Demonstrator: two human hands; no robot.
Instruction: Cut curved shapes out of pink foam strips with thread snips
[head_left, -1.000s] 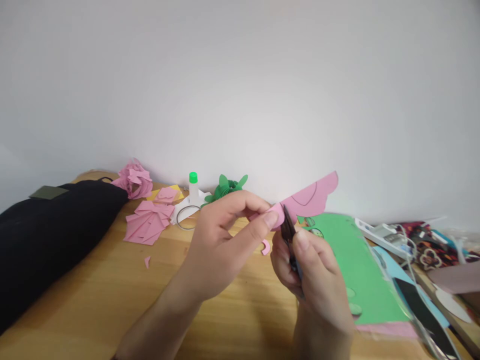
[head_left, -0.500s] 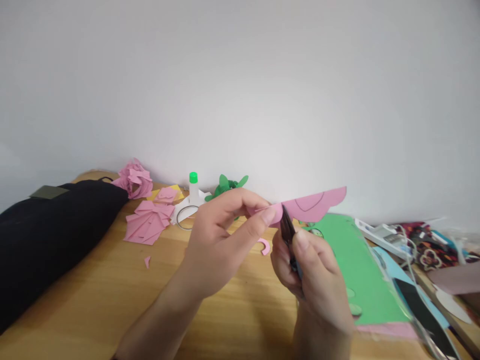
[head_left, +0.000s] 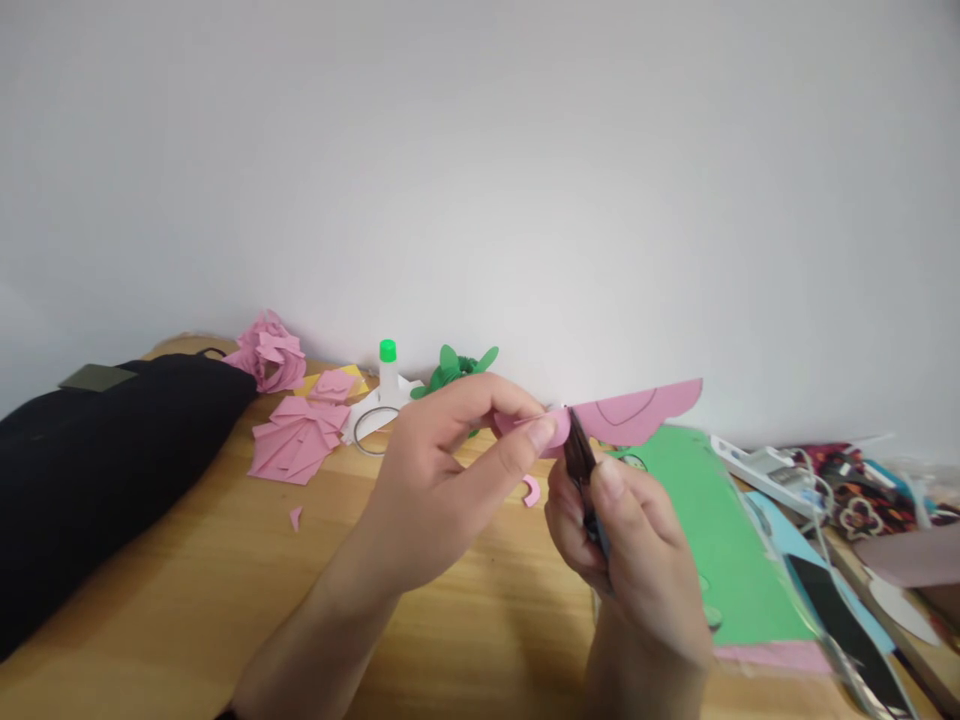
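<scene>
Between the thumb and fingers of my left hand (head_left: pixel 442 480) is the left end of a pink paper piece (head_left: pixel 637 415). Its lower edge is scalloped, and a dark curved line is drawn on it. My right hand (head_left: pixel 637 540) is closed around dark scissors (head_left: pixel 579 455), whose blades point up and meet the paper just right of my left thumb. The handles are mostly hidden in my fingers. A curved pink scrap (head_left: pixel 531 490) lies on the table below the paper, and a tiny pink scrap (head_left: pixel 295 517) lies farther left.
Folded pink papers (head_left: pixel 300 440) and a crumpled pink paper bundle (head_left: pixel 268 352) lie at the back left, near a green-capped glue stick (head_left: pixel 388 370). Green paper leaves (head_left: pixel 450 368) stand behind my left hand. Black fabric (head_left: pixel 112 470) covers the left; green sheets (head_left: pixel 735 540) lie right.
The scissors and my right hand have shifted slightly right, and the blades look closer together. The pink paper's free end has moved a little to the right and down.
</scene>
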